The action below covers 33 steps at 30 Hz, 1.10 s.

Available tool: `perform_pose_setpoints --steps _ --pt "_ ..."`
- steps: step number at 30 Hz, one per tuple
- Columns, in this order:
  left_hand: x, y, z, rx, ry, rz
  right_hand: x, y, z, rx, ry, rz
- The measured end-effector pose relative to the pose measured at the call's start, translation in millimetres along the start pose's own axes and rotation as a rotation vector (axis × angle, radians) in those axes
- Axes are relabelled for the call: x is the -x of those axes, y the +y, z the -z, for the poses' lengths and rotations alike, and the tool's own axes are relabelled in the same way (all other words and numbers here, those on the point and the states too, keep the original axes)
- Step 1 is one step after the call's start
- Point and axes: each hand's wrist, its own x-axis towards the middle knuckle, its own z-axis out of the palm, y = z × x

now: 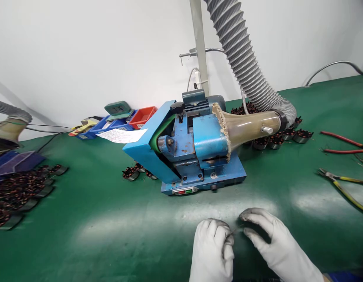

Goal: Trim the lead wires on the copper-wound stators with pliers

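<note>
My left hand [213,248], in a white glove with dark-stained fingertips, is closed with its fingers curled together in front of the machine. Thin blurred strands [236,229] show by its fingertips; what the fingers hold is hidden. To the right, my gloved right hand [271,239] is open, thumb and fingers curved and apart with a gap between them. Both hands are low over the green table mat [125,239]. Beyond them stands a blue belt-driven machine [199,149] with red and green buttons [185,192] on its base.
A grey ribbed hose [243,51] joins the machine's amber funnel [252,127]. Copper-wound motor cores stand behind it [302,136], at its left [130,173] and far left [25,196]. Cutters [343,184] and red-handled pliers [346,143] lie right. A red bin [142,116] stands behind.
</note>
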Motion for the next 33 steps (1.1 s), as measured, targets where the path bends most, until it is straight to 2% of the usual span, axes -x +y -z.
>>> perform_pose_setpoints --steps 2,7,12,15,18,20,22,24,26,28,31,33 --pt "1 -1 -1.0 -0.011 0.009 -0.014 -4 -4 1 -0.011 -0.053 0.075" --pt "3 0 -2.3 -0.069 0.011 0.007 -17 -15 -2 0.060 -0.299 0.223" --pt "1 3 2.1 -0.064 -0.045 0.020 -23 -14 -5 0.226 -0.370 0.380" --pt "1 5 6.5 0.010 -0.049 0.078 -24 -11 -6 0.176 -0.413 0.325" --pt "5 -1 10.5 0.136 0.071 0.201 -21 -10 -9 0.016 -0.449 0.167" --pt "9 -10 11.8 0.109 0.087 0.215 -19 -9 -12 -0.053 -0.439 0.084" --pt "12 -21 10.5 0.023 0.065 0.125 -16 -10 -14 -0.061 -0.395 0.057" --pt "15 -32 6.4 -0.017 0.087 -0.016 -13 -11 -14 -0.015 -0.340 0.103" --pt "18 -37 0.5 0.009 0.147 -0.078 -12 -14 -11 0.054 -0.267 0.188" --pt "21 -36 -4.7 0.106 0.142 -0.004 -11 -17 -7 0.091 -0.189 0.237" --pt "20 -21 -5.5 0.366 0.082 0.195 -11 -21 0 0.012 -0.140 0.203" --pt "17 -7 0.5 0.521 0.126 0.209 -12 -25 2 -0.098 -0.122 0.140"
